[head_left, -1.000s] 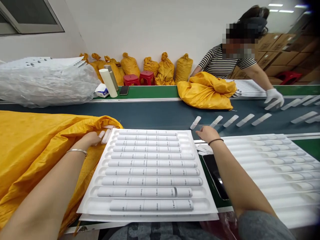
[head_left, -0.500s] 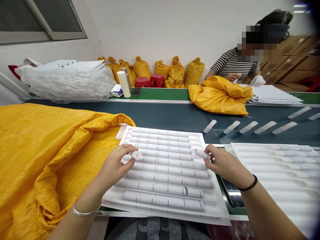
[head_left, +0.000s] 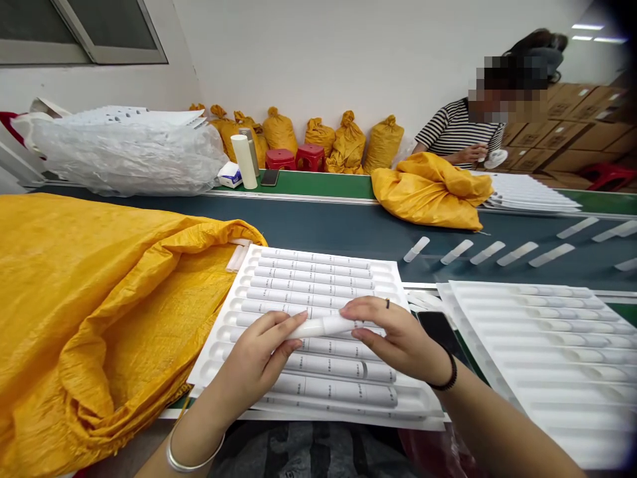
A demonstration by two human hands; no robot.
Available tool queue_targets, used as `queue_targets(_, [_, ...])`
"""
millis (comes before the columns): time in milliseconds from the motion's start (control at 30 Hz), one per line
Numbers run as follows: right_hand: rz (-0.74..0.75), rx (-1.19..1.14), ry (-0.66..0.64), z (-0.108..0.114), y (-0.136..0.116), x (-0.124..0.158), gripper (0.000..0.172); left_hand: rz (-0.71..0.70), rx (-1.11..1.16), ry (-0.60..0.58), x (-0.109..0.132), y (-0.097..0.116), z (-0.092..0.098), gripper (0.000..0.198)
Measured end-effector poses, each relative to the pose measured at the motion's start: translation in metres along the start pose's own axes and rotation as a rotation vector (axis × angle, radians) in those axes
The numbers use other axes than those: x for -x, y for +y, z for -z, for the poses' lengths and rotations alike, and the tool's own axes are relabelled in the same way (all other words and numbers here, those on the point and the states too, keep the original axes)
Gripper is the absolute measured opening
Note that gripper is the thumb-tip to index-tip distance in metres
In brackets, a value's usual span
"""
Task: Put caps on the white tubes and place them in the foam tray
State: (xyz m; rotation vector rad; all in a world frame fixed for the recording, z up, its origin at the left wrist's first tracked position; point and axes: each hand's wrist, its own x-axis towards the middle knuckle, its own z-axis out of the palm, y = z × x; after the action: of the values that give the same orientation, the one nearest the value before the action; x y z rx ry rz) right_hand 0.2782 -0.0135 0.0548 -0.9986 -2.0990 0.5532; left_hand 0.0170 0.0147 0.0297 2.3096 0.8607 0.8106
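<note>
My left hand (head_left: 263, 345) is closed round one end of a translucent white plastic tube (head_left: 309, 328). In my right hand (head_left: 398, 338), thumb and fingers grip a short white sleeve-like piece with dark print (head_left: 337, 324). The two pieces meet end to end in one line; how deep one sits inside the other I cannot tell. Below both hands lies a white moulded tray (head_left: 391, 269), its grooves filled with rows of white printed tubes (head_left: 318, 388). My hands hide part of the middle rows.
A yellow sack (head_left: 124, 265) spreads over the left side, whitish tubes at its mouth. To the right are a dark phone (head_left: 436, 330) and another white tray (head_left: 502, 358) with tubes. Several tubes stand on the dark belt (head_left: 318, 216) ahead. A person (head_left: 455, 129) works across it.
My hands have come together over the tray, from apart at its left and right sides. The two white pieces they hold now meet end to end.
</note>
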Motion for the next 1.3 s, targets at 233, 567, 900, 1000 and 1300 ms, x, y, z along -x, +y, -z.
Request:
queue_targets(233, [-0.047, 0.084, 0.058, -0.005, -0.002, 0.004, 0.030, -0.125, -0.104, 0.072, -0.002, 0.006, -0.002, 0.046])
queue_targets(567, [-0.113, 0.029, 0.036, -0.006, -0.005, 0.003, 0.029, -0.273, -0.216, 0.147, -0.008, 0.012, -0.004, 0.056])
queue_targets(900, [-0.080, 0.046, 0.038, -0.012, -0.015, 0.005, 0.029, -0.239, -0.146, 0.148, -0.012, 0.024, -0.010, 0.048])
queue_targets(1000, [-0.033, 0.201, -0.055, -0.018, -0.009, 0.000, 0.028, -0.234, -0.186, 0.060, -0.012, 0.021, -0.013, 0.051])
queue_targets(1300, [-0.965, 0.726, 0.279, 0.065, 0.158, -0.021, 0.034, 0.544, -0.561, 0.079, -0.061, -0.119, 0.066, 0.043])
